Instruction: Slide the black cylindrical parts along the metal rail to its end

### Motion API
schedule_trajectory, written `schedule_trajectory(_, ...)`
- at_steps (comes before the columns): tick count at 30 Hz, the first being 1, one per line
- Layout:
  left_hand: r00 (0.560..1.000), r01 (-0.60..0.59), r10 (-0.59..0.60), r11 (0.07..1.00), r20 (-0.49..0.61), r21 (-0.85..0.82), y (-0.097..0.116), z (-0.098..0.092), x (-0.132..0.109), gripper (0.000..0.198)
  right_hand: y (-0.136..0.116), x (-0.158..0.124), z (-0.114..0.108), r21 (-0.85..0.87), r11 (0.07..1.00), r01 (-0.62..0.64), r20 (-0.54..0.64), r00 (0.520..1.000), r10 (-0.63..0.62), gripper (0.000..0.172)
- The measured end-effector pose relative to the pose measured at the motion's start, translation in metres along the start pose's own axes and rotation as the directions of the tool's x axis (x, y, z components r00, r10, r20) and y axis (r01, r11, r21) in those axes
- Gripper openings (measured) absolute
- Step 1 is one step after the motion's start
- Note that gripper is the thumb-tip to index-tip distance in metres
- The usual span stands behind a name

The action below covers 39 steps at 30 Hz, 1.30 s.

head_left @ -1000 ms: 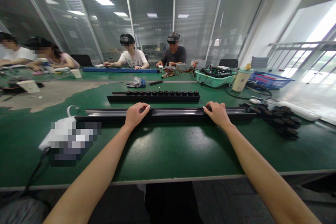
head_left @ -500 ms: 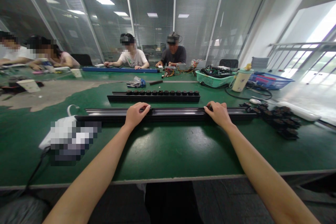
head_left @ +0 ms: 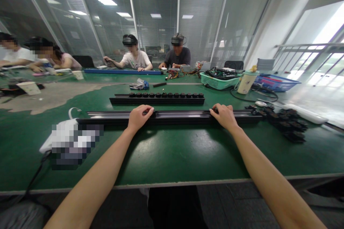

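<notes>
A long black rail (head_left: 182, 115) with a shiny inner channel lies crosswise before me on the green table. My left hand (head_left: 141, 116) rests on it left of its middle, thumb and fingers closed around a small black part, mostly covered by the fingers. Toward the right end, my right hand (head_left: 223, 114) pinches another small black part at the channel, also largely hidden. Behind is a shorter black rail (head_left: 158, 101) carrying a row of black round-topped pieces (head_left: 164, 95). A pile of similar black pieces (head_left: 288, 120) sits by the long rail's right end.
A white pouch (head_left: 57, 136) lies at the long rail's left end. Farther back are a crumpled grey-blue glove (head_left: 139, 84), a green basket (head_left: 219, 81) with cables, a cream tumbler (head_left: 247, 81) and a blue basket (head_left: 279, 83). Several people sit around the table.
My hands and the long rail show almost no movement. Across the table, the person in the white shirt has raised one hand and shifted it slightly left.
</notes>
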<state>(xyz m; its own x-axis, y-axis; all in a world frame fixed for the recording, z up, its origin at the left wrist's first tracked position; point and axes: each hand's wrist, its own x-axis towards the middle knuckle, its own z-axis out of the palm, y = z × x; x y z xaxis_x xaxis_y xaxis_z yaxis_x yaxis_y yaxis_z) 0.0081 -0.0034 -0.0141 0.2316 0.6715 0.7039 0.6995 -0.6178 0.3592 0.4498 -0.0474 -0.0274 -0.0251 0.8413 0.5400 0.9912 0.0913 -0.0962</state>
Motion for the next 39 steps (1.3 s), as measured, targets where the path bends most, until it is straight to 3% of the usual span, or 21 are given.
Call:
schedule_trajectory(16, 1.0, 0.0, 0.0, 1.0, -0.001, -0.001, -0.0005, -0.0007, -0.0004, 0.033, 0.005, -0.0015, 0.0044, -0.049, 0.999, 0.003, -0.073, 0.997, -0.006, 0.032)
schedule_trajectory(39, 1.0, 0.001, -0.001, 1.0, -0.003, -0.016, -0.0027, 0.001, 0.0, 0.034, 0.0076, -0.0017, -0.0006, -0.041, 0.999, -0.032, -0.048, 0.998, 0.03, 0.03)
